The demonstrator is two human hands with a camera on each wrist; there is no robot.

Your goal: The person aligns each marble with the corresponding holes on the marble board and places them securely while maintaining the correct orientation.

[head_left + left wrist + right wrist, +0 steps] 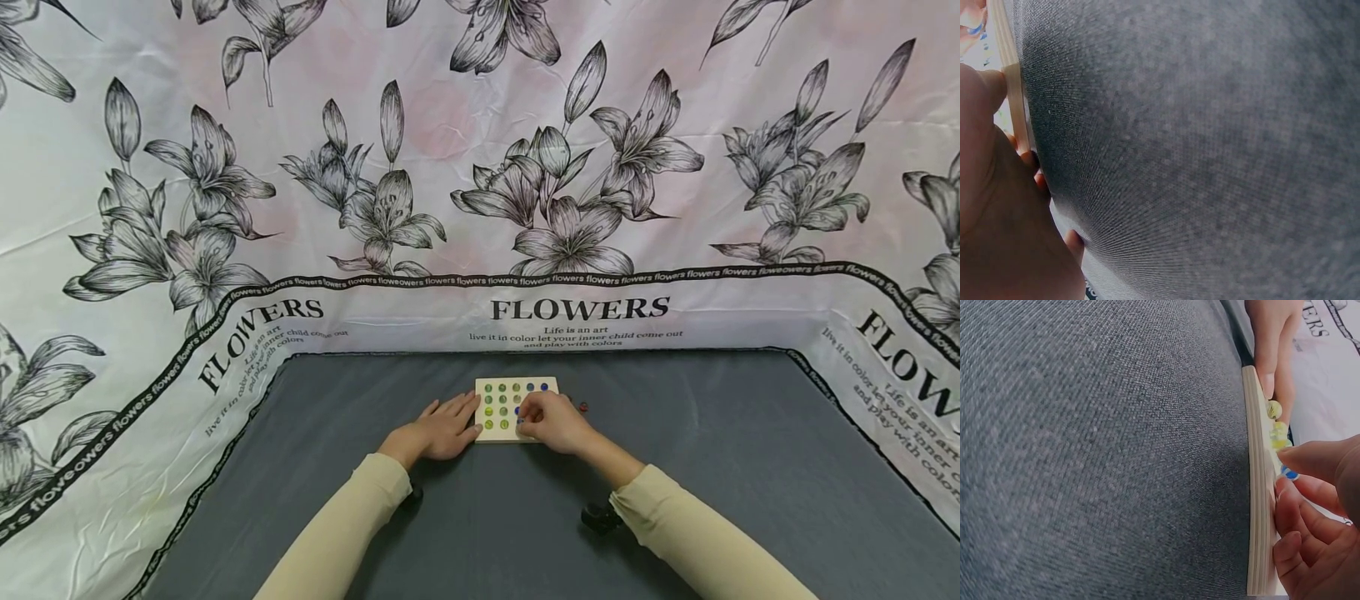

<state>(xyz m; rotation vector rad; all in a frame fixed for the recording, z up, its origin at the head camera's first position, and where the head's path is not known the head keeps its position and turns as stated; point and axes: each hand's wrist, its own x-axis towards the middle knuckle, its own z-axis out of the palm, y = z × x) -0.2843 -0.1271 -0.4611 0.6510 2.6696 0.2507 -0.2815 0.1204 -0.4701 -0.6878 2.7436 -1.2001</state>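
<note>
A pale wooden board (495, 437) lies on the dark grey cloth, with rows of glass marbles on its top. Green and yellow marbles (489, 412) fill the left side, blue marbles (544, 387) the far right corner. My left hand (447, 428) lies flat at the board's left edge, fingers extended, thumb touching the near left corner. Over the near right part of the board, my right hand (557, 422) pinches a blue marble (1289, 472) between thumb and fingertips, close beside a yellow marble (1279, 434). That hand hides several places on the board.
Just right of the board, partly behind my right hand, a small red marble (583, 407) lies on the cloth. The grey table surface (480, 517) stretches around the board. Behind it hangs a white flower-printed cloth (577, 321). A black wrist camera (600, 518) sits under my right wrist.
</note>
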